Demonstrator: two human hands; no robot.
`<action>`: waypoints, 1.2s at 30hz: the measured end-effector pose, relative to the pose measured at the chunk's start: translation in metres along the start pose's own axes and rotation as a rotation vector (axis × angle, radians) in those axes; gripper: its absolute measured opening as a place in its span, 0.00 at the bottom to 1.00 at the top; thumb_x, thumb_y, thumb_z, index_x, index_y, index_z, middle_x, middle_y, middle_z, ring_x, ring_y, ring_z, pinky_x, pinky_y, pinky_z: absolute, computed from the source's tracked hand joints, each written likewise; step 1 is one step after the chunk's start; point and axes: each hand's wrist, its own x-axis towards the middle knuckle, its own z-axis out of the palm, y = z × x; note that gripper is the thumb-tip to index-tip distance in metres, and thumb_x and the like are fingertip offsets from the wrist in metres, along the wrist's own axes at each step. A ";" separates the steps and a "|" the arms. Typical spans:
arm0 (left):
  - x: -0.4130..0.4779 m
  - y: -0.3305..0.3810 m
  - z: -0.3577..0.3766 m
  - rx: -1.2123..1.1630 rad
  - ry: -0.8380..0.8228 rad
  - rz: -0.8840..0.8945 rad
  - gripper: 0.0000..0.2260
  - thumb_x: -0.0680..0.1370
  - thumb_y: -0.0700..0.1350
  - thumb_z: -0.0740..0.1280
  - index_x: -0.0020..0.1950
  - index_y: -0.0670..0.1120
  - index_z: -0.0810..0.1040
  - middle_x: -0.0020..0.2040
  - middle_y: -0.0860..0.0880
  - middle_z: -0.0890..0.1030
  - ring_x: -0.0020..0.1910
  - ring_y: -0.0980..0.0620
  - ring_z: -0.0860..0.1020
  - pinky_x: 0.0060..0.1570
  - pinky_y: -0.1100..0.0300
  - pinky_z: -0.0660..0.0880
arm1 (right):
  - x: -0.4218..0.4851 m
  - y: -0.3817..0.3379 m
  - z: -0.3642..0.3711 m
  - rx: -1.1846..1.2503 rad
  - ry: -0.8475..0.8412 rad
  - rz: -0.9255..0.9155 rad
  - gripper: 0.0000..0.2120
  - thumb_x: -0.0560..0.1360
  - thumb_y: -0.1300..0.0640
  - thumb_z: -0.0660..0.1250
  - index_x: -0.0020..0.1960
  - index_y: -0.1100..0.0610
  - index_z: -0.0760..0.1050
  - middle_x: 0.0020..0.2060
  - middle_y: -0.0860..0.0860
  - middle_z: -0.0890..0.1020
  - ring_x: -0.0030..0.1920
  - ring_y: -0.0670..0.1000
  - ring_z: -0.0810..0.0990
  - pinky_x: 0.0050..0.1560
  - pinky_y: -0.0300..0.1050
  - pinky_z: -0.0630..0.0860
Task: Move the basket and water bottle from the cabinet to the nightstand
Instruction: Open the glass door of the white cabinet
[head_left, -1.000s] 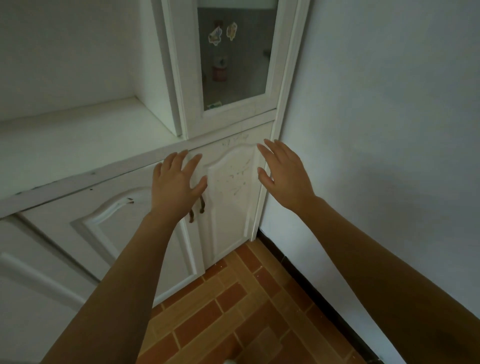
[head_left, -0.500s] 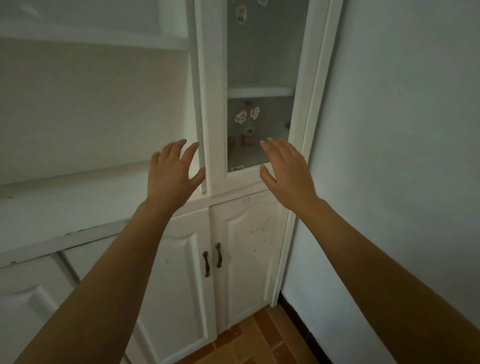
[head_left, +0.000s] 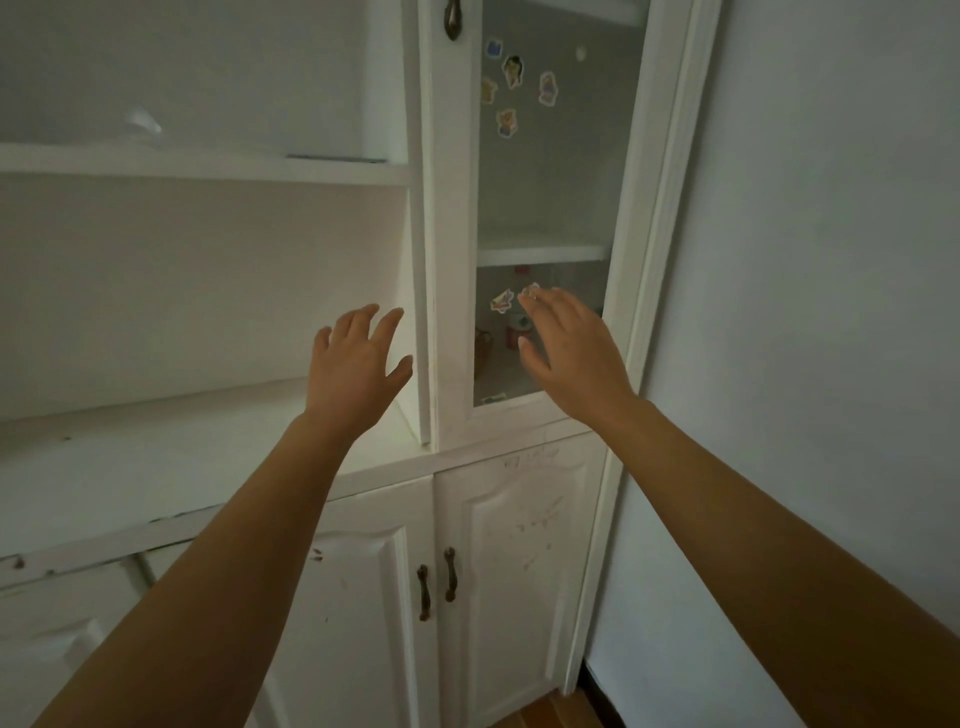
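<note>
A tall white cabinet (head_left: 449, 260) with a shut glass door stands against the wall. Behind the glass, on the lower shelf, a brown basket (head_left: 483, 345) shows dimly at the left. Beside it stands a reddish object (head_left: 517, 332), too dim to tell whether it is the water bottle. My left hand (head_left: 358, 369) is raised with fingers spread in front of the open shelf left of the door. My right hand (head_left: 571, 348) is raised with fingers apart in front of the lower glass pane. Both hands hold nothing.
Stickers (head_left: 511, 73) dot the glass. The door's dark handle (head_left: 453, 21) is at the top edge. Open white shelves (head_left: 208, 166) lie to the left, with a countertop (head_left: 156, 467) below. Two lower doors with dark handles (head_left: 436, 582) are shut. A white wall (head_left: 831, 312) is at the right.
The view has tilted upward from the floor and lower doors to the glass door and shelves. Both hands have risen with it, staying open.
</note>
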 end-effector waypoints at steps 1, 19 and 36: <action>0.003 -0.002 0.001 0.012 -0.008 -0.003 0.24 0.77 0.52 0.61 0.71 0.47 0.61 0.71 0.41 0.66 0.70 0.41 0.63 0.68 0.42 0.61 | 0.005 0.002 0.001 0.010 -0.006 0.003 0.22 0.78 0.54 0.56 0.71 0.58 0.62 0.71 0.57 0.66 0.73 0.57 0.61 0.72 0.52 0.58; 0.092 -0.029 0.033 0.070 -0.102 -0.057 0.27 0.79 0.53 0.57 0.74 0.46 0.53 0.73 0.42 0.61 0.72 0.43 0.60 0.68 0.44 0.60 | 0.114 0.004 0.014 0.070 0.019 -0.032 0.23 0.79 0.54 0.55 0.72 0.58 0.58 0.72 0.57 0.63 0.72 0.57 0.59 0.72 0.53 0.58; 0.143 -0.031 0.073 -0.498 -0.186 -0.065 0.31 0.80 0.52 0.55 0.74 0.53 0.37 0.77 0.48 0.51 0.72 0.42 0.60 0.69 0.39 0.59 | 0.182 0.001 0.007 0.093 0.119 -0.031 0.27 0.79 0.54 0.55 0.74 0.59 0.51 0.75 0.58 0.56 0.75 0.57 0.53 0.74 0.52 0.53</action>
